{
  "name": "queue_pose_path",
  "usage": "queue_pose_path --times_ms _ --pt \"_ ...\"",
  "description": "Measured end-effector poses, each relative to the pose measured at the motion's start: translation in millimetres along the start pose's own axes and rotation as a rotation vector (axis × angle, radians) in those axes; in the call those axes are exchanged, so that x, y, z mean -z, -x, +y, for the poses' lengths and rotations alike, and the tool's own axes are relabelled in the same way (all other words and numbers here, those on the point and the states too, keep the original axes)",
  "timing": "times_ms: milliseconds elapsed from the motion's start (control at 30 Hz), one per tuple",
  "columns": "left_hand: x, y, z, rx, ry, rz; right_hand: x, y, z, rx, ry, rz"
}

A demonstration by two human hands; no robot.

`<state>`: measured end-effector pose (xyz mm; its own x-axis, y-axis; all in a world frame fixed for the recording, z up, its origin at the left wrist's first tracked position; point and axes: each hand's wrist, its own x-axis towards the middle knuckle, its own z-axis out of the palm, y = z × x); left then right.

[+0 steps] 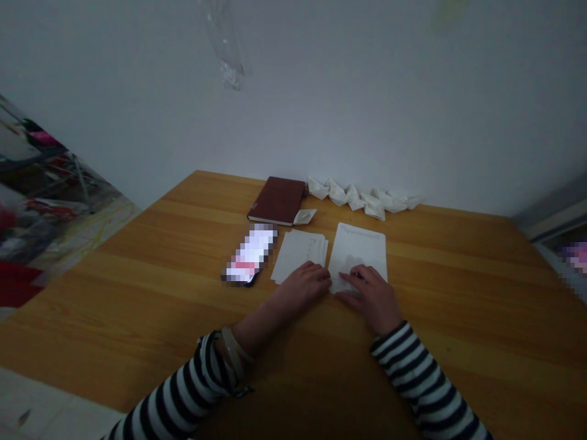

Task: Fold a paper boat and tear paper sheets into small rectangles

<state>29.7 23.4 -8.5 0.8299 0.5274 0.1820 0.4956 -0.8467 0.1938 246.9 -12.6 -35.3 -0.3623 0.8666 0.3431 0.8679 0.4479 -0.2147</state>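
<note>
The right hand (372,298) lies palm-down on a single white sheet of paper (356,256), near the sheet's lower edge. Its fingers (355,279) rest slightly apart on top of the paper, pressing rather than pinching. The left hand (301,288) sits just beside it, curled, with its fingers (318,276) close together against the lower right corner of a small stack of white paper (299,256). Whether they grip that corner is hard to tell. The stack and the single sheet lie side by side near the middle of a wooden surface (449,293), almost touching, and faint writing or printing shows on both.

A smartphone (250,254), its screen blurred out, lies to the left of the stack. Beyond the stack, toward the far edge of the surface, is a closed dark red notebook (276,200), with a small folded paper boat (305,216) touching its lower right corner. A row of white folded paper boats (362,197) runs along the far edge to the notebook's right, against a pale wall (348,104). Striped sleeves cover both forearms, and a pale band circles the left wrist (233,357).
</note>
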Motion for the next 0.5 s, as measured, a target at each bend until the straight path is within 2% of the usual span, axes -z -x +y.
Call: queue_pose_path --times_ms 167,500 --pt "0.5 0.5 -0.8 -0.003 0.018 0.019 -1.0 0.3 1.4 -0.003 -0.015 0.008" --pt "-4.1 -5.2 -0.4 -0.046 -0.103 -0.018 -3.9 0.7 2.9 -0.005 -0.049 0.022"
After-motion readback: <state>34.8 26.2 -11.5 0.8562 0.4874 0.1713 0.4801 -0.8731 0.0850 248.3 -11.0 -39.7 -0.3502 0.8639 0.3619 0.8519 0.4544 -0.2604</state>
